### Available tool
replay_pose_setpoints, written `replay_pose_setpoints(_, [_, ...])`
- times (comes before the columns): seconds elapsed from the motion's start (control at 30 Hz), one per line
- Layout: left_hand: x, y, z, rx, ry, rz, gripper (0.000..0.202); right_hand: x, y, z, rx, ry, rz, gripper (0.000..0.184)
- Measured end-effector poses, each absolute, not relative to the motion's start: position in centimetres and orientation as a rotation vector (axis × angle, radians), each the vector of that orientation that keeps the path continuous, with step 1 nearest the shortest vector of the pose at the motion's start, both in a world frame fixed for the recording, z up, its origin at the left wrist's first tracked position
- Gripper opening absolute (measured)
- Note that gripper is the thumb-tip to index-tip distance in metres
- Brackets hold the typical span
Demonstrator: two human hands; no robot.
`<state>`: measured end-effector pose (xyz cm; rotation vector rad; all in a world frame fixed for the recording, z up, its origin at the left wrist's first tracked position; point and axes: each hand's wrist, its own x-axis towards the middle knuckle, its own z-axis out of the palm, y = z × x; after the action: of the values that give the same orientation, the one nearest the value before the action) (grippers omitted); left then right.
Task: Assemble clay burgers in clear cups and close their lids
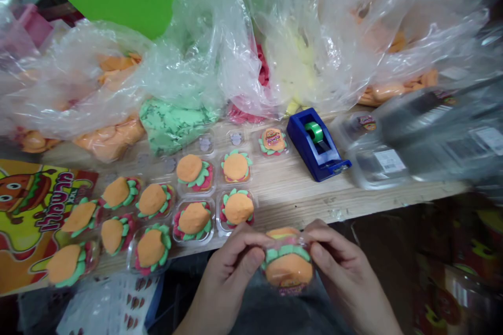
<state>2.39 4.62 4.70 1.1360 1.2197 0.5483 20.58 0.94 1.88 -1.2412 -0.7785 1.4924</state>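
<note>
A burger-shaped toy in a clear plastic box (288, 264) is between both hands, just before the edge of the worktop (298, 204). The left hand (236, 267) and the right hand (338, 261) hold it with a narrow grip from each side. On the worktop are more boxed burgers (194, 220) and a blue tape dispenser (318, 144).

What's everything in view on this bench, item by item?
Toy burgers: eleven, orange, green and red, in clear trays on the wooden bench.
Tape dispenser: one, blue with green tape, on the bench.
Plastic bags: several, clear, holding orange, green, red and yellow pieces, behind the burgers.
Printed card: one, yellow and red, at the bench's left.
Plastic tubs: some, clear, at the bench's right.
Held burger: one, orange and green, between both hands.
Left hand: one, on the held burger's left.
Right hand: one, on its right.
</note>
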Motion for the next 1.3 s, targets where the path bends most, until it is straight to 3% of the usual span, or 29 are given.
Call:
replay_pose_setpoints(0.37, [0.4,1.9,2.1,1.139,1.115,0.145,0.022,20.5,-5.3,-1.6,-1.344,-1.121,1.566,0.028])
replay_pose_setpoints(0.63, [0.2,0.9,1.7,1.164,1.095,0.223,0.025,20.1,-5.2,-1.3,-1.307,-1.097,1.591,0.016])
replay_pose_setpoints(0.77, [0.7,0.9,1.5,1.203,1.086,0.222,0.026,20.3,-5.2,-0.8,-1.372,-1.257,1.497,0.019])
replay_pose_setpoints(1.03, [3.2,4.0,4.4,1.589,0.985,0.160,0.026,21.4,-5.2,-1.8,-1.402,-1.115,1.579,0.010])
replay_pose_setpoints(1.13, [4.2,4.6,4.6,1.747,0.857,0.030,0.019,20.6,-6.5,-3.2,-1.356,-1.135,1.646,0.003])
replay_pose_setpoints(1.3, [4.2,3.9,3.4,1.794,0.849,0.012,0.010,19.8,-7.1,-3.7,-1.393,-1.039,1.852,0.008])
